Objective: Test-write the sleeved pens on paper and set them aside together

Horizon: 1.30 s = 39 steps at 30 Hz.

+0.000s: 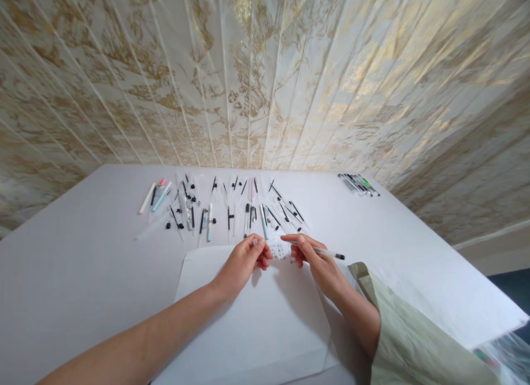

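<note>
Tabletop point(83, 263): paper point(256, 324), middle, toward near edge. Pens point(247, 218) and pen parts point(168, 225), scattered between paper and far edge. Pen bundle point(356, 185), near far right corner (well apart from the scatter). Left hand point(248, 258), right hand point(311, 256), at paper's far edge; single pen point(329, 254) in the latter.

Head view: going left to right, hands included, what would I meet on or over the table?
White pen with a pink end, light-blue pen, clear pen with a teal end, left hand, right hand holding a black-capped pen, cluster of pens.
</note>
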Available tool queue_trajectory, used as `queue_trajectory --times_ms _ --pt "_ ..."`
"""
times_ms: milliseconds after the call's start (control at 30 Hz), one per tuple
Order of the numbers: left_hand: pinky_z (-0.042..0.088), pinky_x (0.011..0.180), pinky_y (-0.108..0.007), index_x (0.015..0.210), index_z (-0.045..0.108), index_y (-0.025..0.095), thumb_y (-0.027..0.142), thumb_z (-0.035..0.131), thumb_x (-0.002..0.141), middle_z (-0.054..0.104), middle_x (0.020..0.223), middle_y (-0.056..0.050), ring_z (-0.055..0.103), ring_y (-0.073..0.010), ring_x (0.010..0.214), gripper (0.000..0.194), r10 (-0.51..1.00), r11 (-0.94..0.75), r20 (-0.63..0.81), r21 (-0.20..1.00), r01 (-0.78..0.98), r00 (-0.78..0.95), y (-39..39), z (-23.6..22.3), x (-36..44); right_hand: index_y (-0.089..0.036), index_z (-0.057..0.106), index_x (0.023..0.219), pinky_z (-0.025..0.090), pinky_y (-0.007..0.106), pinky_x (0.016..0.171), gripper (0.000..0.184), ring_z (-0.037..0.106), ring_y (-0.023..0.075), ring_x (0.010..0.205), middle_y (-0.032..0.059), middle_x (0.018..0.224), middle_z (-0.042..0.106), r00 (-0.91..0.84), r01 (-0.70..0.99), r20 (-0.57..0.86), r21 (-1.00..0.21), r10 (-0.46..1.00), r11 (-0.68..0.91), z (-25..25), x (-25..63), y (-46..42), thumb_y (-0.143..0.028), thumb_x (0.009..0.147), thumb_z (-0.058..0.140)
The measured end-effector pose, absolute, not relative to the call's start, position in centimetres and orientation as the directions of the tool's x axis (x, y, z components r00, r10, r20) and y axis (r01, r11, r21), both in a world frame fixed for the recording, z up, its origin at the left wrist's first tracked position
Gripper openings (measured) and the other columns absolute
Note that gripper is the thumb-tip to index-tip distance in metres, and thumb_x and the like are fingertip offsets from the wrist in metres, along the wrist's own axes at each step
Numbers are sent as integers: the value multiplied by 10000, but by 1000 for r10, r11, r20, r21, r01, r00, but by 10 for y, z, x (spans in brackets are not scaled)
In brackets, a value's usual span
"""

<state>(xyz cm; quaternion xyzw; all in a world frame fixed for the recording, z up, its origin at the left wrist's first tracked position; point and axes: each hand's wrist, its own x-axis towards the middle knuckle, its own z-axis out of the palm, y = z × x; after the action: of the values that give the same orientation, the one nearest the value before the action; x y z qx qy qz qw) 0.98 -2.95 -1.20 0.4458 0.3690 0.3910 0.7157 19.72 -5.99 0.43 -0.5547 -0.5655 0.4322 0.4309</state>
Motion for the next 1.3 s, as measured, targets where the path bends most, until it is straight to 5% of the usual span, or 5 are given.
queue_trajectory --times_ms 367,667,1033,1300 --pt "421 556 -241 724 530 197 402 478 922 594 624 13 507 -112 526 290 940 49 -39 999 -22 340 -25 -11 3 -218 483 915 390 227 514 144 468 108 508 -61 614 540 104 135 -19 -990 994 -33 -17 195 -56 -344 861 527" --pt "407 508 -237 784 523 210 410 451 925 573 605 27 507 -118 510 255 935 32 -50 998 55 350 -24 -15 2 -213 472 749 330 212 484 229 402 96 473 -71 520 467 176 58 -60 -996 983 -71 -13 191 -55 -386 855 578" --pt "417 515 -240 786 504 215 386 416 943 546 576 46 510 -116 498 248 924 56 -78 996 69 374 -22 -15 2 -205 496 742 327 208 509 207 379 76 469 -73 551 446 112 -308 -233 -932 966 -189 -3 182 -55 -332 777 656" --pt "436 504 -251 816 483 220 381 434 930 606 722 23 535 -113 523 204 934 114 -112 993 12 340 -18 -16 3 -205 494 753 331 214 509 189 373 83 474 -77 540 441 140 -252 -223 -950 965 -184 -4 173 -53 -324 788 637"
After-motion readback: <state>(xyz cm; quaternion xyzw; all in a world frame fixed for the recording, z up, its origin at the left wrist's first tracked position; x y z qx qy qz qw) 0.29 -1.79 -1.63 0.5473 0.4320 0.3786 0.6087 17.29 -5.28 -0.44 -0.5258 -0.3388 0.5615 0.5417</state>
